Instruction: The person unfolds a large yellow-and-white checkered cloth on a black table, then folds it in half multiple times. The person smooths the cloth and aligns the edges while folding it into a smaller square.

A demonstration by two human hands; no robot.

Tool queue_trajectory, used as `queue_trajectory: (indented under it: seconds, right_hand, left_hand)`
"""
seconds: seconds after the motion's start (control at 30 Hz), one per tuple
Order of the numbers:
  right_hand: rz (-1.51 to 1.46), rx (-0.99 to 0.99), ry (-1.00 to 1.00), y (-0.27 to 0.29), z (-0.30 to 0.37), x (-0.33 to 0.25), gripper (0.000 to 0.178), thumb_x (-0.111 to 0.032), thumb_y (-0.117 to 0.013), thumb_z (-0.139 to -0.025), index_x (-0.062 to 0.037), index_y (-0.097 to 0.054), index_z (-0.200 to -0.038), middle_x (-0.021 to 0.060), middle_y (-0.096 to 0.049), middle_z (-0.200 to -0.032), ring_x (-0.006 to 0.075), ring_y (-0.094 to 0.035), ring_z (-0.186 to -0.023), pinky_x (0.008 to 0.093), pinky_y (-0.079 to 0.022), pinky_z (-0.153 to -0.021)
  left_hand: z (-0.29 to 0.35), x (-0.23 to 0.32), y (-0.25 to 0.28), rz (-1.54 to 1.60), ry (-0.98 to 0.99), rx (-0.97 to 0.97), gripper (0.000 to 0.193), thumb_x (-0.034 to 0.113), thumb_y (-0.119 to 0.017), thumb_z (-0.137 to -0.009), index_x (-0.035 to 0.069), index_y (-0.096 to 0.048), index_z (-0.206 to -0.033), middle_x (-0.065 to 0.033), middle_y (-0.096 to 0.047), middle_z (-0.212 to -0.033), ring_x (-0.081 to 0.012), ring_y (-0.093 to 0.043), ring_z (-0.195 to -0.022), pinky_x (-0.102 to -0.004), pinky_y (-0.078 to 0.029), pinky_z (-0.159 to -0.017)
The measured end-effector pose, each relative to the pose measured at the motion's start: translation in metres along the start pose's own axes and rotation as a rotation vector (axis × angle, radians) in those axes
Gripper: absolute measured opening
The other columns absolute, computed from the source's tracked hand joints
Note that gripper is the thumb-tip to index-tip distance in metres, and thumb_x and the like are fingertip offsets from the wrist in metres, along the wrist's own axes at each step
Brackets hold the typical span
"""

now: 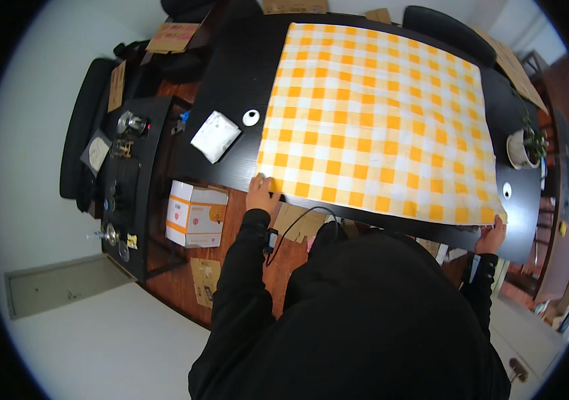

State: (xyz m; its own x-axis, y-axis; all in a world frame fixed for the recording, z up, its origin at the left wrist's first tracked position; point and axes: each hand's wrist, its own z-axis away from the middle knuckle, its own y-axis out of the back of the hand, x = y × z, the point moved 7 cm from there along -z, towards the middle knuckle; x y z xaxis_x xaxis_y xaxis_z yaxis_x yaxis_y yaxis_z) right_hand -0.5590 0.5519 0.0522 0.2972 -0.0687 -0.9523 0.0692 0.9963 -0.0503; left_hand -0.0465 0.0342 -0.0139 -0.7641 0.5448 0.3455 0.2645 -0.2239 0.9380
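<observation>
A yellow-and-white checked tablecloth (371, 123) lies spread over a black table (231, 60), with faint ripples toward its right side. At its near left corner, my left hand (262, 194) has its fingers closed on the cloth's edge. My right hand (491, 236) pinches the near right corner, where the cloth reaches the table's front edge. Some fingertips of both hands are hidden by the cloth or the hands themselves.
Left of the cloth lie a white packet (216, 137) and a round white disc (250, 118). A potted plant (523, 149) and another white disc (507, 191) stand to the right. A white-and-orange carton (196, 215) sits on the floor beside a black side table (139, 173).
</observation>
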Motion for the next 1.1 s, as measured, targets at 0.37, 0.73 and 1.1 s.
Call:
queue_trajectory:
  seconds: [0.37,0.73,1.1]
  right_hand:
    - [-0.009,-0.587,0.441,-0.276,0.072,-0.112,0.022,-0.006,-0.054,-0.092,0.0005,-0.058,-0.113,0.0082,-0.064,-0.107,0.0160,-0.062,-0.091,0.0282,-0.050,-0.078]
    - [0.613,-1.277,0.832,-0.541,0.336,-0.001,0.042,-0.019,-0.062,-0.086,0.0015,-0.055,-0.123,0.0230,-0.057,-0.126,0.0348,-0.057,-0.113,0.0355,-0.044,-0.098]
    - [0.756,-1.538,0.905,-0.550,0.399,0.103,0.041,-0.019,-0.061,-0.083,0.0067,-0.058,-0.116,0.0242,-0.058,-0.121,0.0382,-0.055,-0.111,0.0390,-0.043,-0.098]
  left_hand:
    - [0.010,0.006,-0.003,-0.091,0.056,-0.212,0.079,0.039,-0.069,-0.078,0.010,-0.036,-0.144,-0.0178,-0.023,-0.155,-0.0378,-0.019,-0.144,-0.0579,-0.025,-0.110]
    - [0.016,-0.003,0.006,-0.020,0.023,-0.227,0.075,0.041,-0.066,-0.080,0.013,-0.038,-0.144,-0.0133,-0.025,-0.155,-0.0319,-0.018,-0.145,-0.0583,-0.020,-0.112]
    - [0.026,-0.012,0.007,-0.004,0.000,-0.171,0.072,0.039,-0.067,-0.080,0.013,-0.041,-0.142,-0.0123,-0.028,-0.154,-0.0301,-0.020,-0.144,-0.0571,-0.020,-0.113]
